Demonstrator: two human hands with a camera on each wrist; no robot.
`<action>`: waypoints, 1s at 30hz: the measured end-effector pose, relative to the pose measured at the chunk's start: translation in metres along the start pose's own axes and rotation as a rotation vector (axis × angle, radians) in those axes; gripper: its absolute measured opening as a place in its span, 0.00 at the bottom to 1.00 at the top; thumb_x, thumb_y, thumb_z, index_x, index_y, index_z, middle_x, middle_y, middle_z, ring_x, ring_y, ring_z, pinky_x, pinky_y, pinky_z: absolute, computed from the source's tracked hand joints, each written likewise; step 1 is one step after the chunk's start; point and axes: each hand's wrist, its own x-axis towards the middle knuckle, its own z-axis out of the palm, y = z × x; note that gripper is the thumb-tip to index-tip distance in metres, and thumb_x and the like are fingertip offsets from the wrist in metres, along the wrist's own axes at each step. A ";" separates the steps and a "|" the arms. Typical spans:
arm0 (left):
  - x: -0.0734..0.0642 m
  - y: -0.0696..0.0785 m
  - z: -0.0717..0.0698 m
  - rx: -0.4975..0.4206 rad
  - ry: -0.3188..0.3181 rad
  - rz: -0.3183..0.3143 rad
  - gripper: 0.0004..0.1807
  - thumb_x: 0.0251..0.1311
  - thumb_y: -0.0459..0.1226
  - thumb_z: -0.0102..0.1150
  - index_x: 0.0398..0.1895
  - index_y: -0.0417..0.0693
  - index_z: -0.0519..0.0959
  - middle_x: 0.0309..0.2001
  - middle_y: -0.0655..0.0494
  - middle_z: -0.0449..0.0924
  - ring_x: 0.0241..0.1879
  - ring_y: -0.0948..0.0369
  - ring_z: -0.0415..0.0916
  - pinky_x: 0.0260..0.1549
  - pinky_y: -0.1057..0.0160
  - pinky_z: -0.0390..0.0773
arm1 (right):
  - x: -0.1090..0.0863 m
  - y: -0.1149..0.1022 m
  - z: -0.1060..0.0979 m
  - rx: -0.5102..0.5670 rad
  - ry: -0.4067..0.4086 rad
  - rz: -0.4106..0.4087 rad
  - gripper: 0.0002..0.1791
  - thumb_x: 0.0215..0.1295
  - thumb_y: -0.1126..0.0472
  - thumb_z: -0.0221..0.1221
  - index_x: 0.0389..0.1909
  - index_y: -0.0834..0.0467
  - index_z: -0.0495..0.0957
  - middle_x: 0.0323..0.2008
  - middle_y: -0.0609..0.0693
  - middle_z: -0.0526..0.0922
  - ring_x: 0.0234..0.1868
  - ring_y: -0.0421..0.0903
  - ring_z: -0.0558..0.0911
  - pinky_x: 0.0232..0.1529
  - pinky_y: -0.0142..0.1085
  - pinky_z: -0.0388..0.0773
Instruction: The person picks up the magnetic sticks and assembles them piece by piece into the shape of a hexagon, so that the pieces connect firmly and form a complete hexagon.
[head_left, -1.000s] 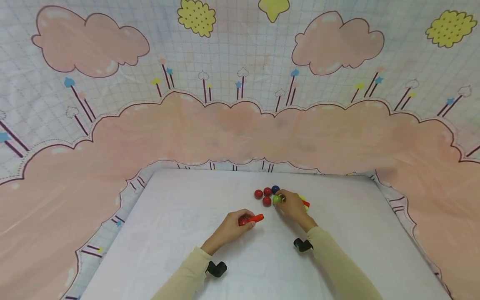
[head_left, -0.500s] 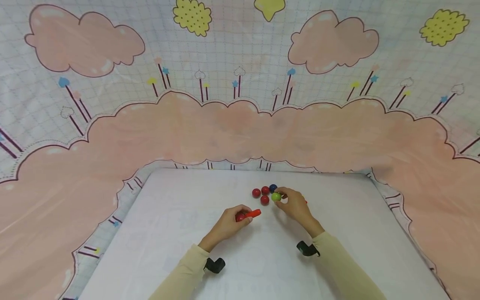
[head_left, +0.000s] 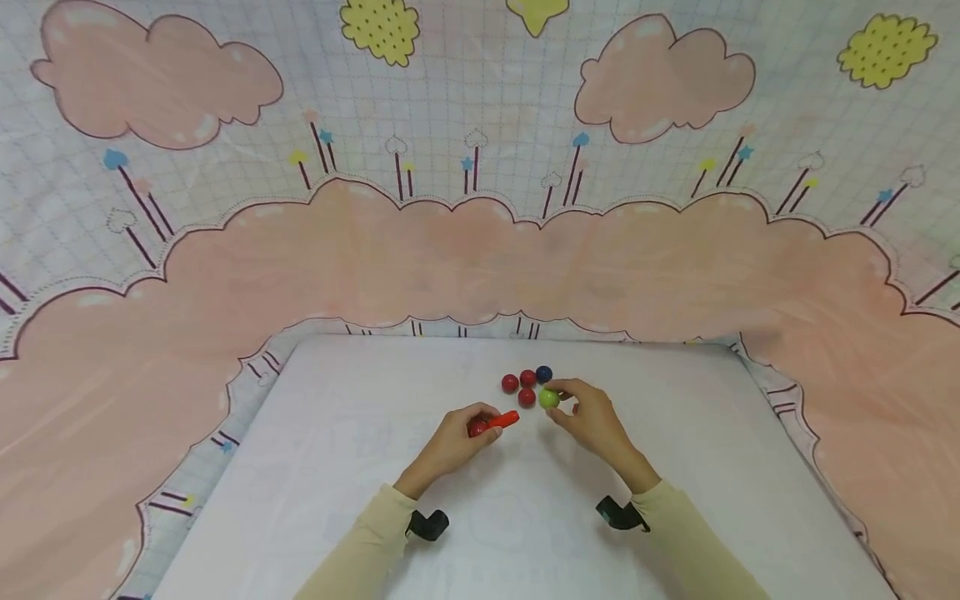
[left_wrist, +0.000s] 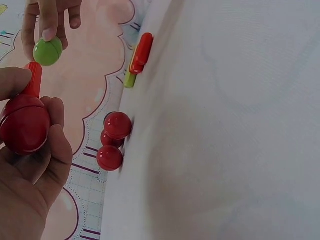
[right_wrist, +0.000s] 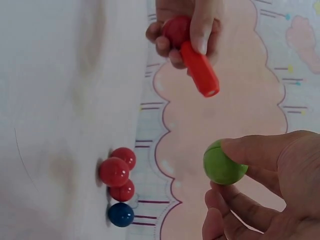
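My left hand [head_left: 448, 443] holds a glossy red ball [left_wrist: 26, 127] with a groove round it, along with a short orange-red rod [right_wrist: 201, 70]. The thumb lies along the rod, whose far end points toward the right hand. Between thumb and fingertips, my right hand [head_left: 600, 425] pinches a green ball [right_wrist: 222, 162], raised off the table in both wrist views. Just left of it in the head view, three red balls [head_left: 510, 383] and a dark blue ball [head_left: 543, 374] sit close together on the table.
Red and yellow-green rods [left_wrist: 142, 52] lie on the white table [head_left: 375, 392], mostly hidden behind the right hand in the head view. A cloth printed with clouds [head_left: 667, 79] hangs behind the table. Black wrist cameras [head_left: 429, 525] stick out from both sleeves.
My right hand has drawn back a little toward me with the green ball, and now covers most of the rods behind it. The left hand keeps its hold, almost still. The head view shifts slightly.
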 end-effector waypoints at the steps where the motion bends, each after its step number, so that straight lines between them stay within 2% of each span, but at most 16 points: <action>1: 0.000 0.001 -0.001 -0.005 0.002 0.001 0.13 0.63 0.43 0.63 0.50 0.52 0.80 0.40 0.55 0.82 0.36 0.61 0.72 0.32 0.68 0.74 | -0.002 -0.001 -0.001 0.001 0.002 -0.008 0.23 0.58 0.62 0.69 0.55 0.54 0.80 0.49 0.51 0.84 0.50 0.50 0.80 0.49 0.45 0.77; 7: 0.001 0.003 0.000 0.015 0.001 0.013 0.13 0.63 0.43 0.64 0.50 0.53 0.80 0.38 0.56 0.81 0.34 0.61 0.71 0.31 0.69 0.73 | -0.012 -0.005 -0.002 0.006 -0.001 -0.038 0.22 0.57 0.62 0.70 0.54 0.55 0.80 0.48 0.50 0.84 0.50 0.50 0.80 0.46 0.42 0.78; 11: 0.001 0.004 0.001 0.020 -0.008 0.026 0.13 0.63 0.43 0.63 0.50 0.52 0.80 0.39 0.56 0.81 0.35 0.62 0.72 0.32 0.69 0.74 | -0.016 -0.008 -0.002 0.016 -0.005 -0.049 0.22 0.56 0.63 0.70 0.53 0.53 0.80 0.46 0.47 0.84 0.47 0.47 0.79 0.43 0.39 0.77; 16: 0.000 0.007 0.001 -0.007 -0.027 0.031 0.14 0.64 0.43 0.63 0.51 0.51 0.80 0.43 0.55 0.82 0.37 0.61 0.73 0.34 0.69 0.76 | -0.020 -0.009 0.000 0.043 -0.022 -0.050 0.22 0.56 0.63 0.70 0.53 0.53 0.81 0.45 0.47 0.84 0.47 0.46 0.79 0.43 0.43 0.79; 24: 0.001 0.010 0.001 0.021 -0.039 0.036 0.13 0.64 0.42 0.63 0.50 0.52 0.80 0.40 0.56 0.81 0.37 0.61 0.71 0.33 0.68 0.74 | -0.022 -0.011 0.002 0.055 -0.059 -0.053 0.20 0.58 0.62 0.69 0.53 0.52 0.81 0.48 0.47 0.84 0.50 0.52 0.81 0.43 0.44 0.80; 30: 0.001 0.011 0.003 0.037 -0.049 0.050 0.13 0.64 0.44 0.63 0.50 0.53 0.80 0.39 0.57 0.81 0.36 0.61 0.72 0.33 0.68 0.74 | -0.024 -0.012 0.002 0.031 -0.066 -0.076 0.21 0.58 0.63 0.69 0.53 0.53 0.81 0.51 0.48 0.83 0.49 0.49 0.81 0.42 0.42 0.81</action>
